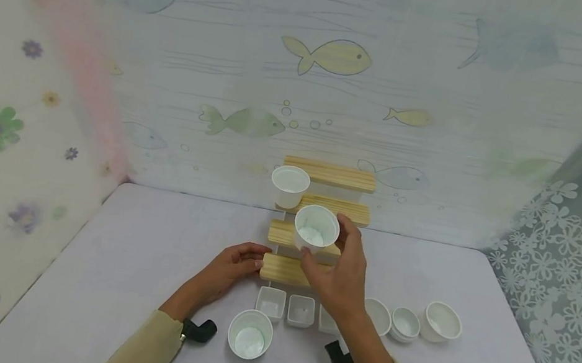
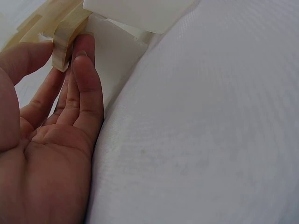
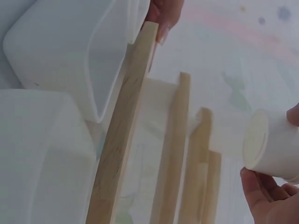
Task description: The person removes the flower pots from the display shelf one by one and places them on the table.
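A stepped wooden shelf (image 1: 284, 270) with several pale slats stands at the back of the table. My left hand (image 1: 233, 268) pinches the left end of its lowest slat (image 2: 65, 39) between thumb and fingers. Above the lower slats, my right hand (image 1: 343, 274) grips a white cup (image 1: 316, 226) by its side, thumb and fingers on opposite sides. The cup (image 3: 273, 140) is tilted, its inside facing the head camera, and looks clear of the slats in the right wrist view. Another white cup (image 1: 289, 189) stands at the left end of the second slat from the top.
Before the shelf sit white square dishes (image 1: 271, 304), one partly hidden by my right forearm. A white round cup (image 1: 250, 335) stands nearer me. To the right are a white bowl (image 1: 378, 317), small bowls (image 1: 405, 324) that look stacked, and another bowl (image 1: 442, 322). A fish-patterned cloth (image 1: 217, 70) hangs behind.
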Available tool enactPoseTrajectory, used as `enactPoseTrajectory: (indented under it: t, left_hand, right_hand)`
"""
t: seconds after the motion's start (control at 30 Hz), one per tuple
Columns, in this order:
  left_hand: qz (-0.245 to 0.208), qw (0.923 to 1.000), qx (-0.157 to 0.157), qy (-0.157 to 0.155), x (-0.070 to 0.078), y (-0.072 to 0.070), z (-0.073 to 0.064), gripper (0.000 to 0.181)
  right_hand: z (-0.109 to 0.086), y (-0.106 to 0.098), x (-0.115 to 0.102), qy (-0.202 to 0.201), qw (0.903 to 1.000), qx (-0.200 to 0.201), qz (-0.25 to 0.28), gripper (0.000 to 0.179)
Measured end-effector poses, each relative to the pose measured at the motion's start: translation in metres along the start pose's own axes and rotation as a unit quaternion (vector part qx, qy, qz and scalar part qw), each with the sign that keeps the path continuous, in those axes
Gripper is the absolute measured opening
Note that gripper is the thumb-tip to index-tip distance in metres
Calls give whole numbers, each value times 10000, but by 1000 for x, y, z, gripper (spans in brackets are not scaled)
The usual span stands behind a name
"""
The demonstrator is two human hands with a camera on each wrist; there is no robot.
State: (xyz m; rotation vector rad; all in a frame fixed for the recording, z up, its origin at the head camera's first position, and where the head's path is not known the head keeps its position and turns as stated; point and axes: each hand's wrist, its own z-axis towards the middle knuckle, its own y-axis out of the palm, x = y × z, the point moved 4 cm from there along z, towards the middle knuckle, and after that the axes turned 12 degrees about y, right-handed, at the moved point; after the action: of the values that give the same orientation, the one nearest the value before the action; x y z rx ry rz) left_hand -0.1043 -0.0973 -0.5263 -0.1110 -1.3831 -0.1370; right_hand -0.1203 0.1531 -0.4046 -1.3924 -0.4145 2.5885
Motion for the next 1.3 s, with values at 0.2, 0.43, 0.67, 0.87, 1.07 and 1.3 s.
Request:
enactPoseTrajectory:
  t: [0.2, 0.43, 0.67, 0.87, 1.07, 1.3]
  left_hand:
    - [34, 10000, -3, -1, -2, -1, 1, 44]
    - [79, 9999, -63, 43, -2, -4, 4, 45]
    - [36, 9999, -100, 60, -3, -7, 8, 44]
    - [-33, 9998, -138, 109, -4, -8, 9, 44]
    - [-48, 9998, -157, 125, -4, -8, 9, 45]
    - [-43, 9998, -169, 127, -3, -7, 9, 45]
  right_hand:
    - [-6, 0, 2, 129, 9996, -172, -163, 85]
    - [-11, 1, 3, 123, 9993, -211, -281, 87]
    - [-15, 0, 5, 209, 9983, -317, -440, 90]
    - [-19, -2, 7, 186, 9976, -486, -455, 89]
    - [-25, -6, 9, 216, 9962, -747, -388, 92]
    - [-33, -12, 11, 204, 9935, -947, -606, 95]
